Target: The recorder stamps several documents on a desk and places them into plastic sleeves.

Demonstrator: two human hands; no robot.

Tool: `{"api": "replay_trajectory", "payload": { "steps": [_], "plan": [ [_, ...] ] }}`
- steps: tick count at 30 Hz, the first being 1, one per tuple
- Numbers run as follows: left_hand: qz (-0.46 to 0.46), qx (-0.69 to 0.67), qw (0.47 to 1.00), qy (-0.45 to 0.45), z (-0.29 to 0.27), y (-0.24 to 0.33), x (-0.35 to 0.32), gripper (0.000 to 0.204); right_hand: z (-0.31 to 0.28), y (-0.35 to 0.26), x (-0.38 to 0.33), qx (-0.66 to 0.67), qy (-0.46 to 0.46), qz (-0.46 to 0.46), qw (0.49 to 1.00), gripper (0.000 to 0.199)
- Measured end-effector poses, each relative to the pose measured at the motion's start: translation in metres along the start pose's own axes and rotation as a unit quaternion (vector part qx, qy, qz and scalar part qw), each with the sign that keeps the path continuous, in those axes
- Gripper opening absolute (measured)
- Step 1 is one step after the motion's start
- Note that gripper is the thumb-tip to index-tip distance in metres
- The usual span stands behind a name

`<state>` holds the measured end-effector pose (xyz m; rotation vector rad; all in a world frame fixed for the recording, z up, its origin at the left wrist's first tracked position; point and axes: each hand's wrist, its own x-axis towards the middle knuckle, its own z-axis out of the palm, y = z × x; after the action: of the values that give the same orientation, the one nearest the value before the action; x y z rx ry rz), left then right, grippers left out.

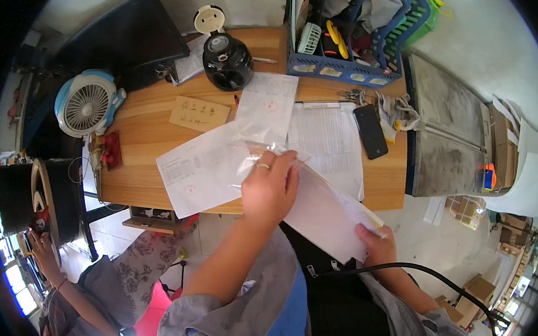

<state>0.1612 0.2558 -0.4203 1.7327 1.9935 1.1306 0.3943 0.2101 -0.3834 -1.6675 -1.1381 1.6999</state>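
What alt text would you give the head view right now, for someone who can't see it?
Over a wooden desk, the left hand and the right hand hold a white sheet with a clear plastic bag at its top. On the desk lie papers, a black phone and a small fan.

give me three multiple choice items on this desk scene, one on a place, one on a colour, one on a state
1. Where does the black phone lie?
A. on the wooden desk, right of the printed sheets
B. inside the blue crate
C. on the floor

2. What colour is the small fan's casing?
A. red
B. light blue and white
C. black

3. What is the left hand doing?
A. resting flat on bare wood
B. holding the phone
C. gripping a clear plastic sleeve over the papers

Answers:
1 A, the phone sits on the wood by the desk's right end.
2 B, the fan's rim is pale blue around a white grille.
3 C, its fingers close on the sleeve, while the right hand holds a white sheet.
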Motion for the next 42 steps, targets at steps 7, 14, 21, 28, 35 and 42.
{"api": "replay_trajectory", "payload": {
  "steps": [7,14,21,28,35,42],
  "plan": [
    [0.113,0.050,0.992,-0.014,0.003,0.006,-0.019,0.043,0.012,0.028,0.004,0.219,0.043,0.148,0.963,0.038],
    [0.130,0.050,0.987,-0.074,0.005,0.018,-0.028,0.048,0.032,0.027,0.002,0.249,0.023,0.103,0.963,0.038],
    [0.092,0.088,0.974,-0.189,0.004,0.027,-0.041,0.053,0.042,0.018,0.005,0.315,0.037,0.159,0.935,0.038],
    [0.077,0.050,0.973,-0.210,0.006,0.030,-0.045,0.061,0.046,0.026,0.005,0.353,0.050,0.136,0.924,0.038],
    [0.081,-0.037,0.942,-0.325,0.010,0.049,-0.053,0.066,0.047,0.029,0.003,0.348,0.003,0.116,0.930,0.041],
    [0.091,-0.005,0.955,-0.283,0.004,0.055,-0.046,0.065,0.036,0.021,0.000,0.480,-0.101,0.171,0.855,0.041]
  ]
}}
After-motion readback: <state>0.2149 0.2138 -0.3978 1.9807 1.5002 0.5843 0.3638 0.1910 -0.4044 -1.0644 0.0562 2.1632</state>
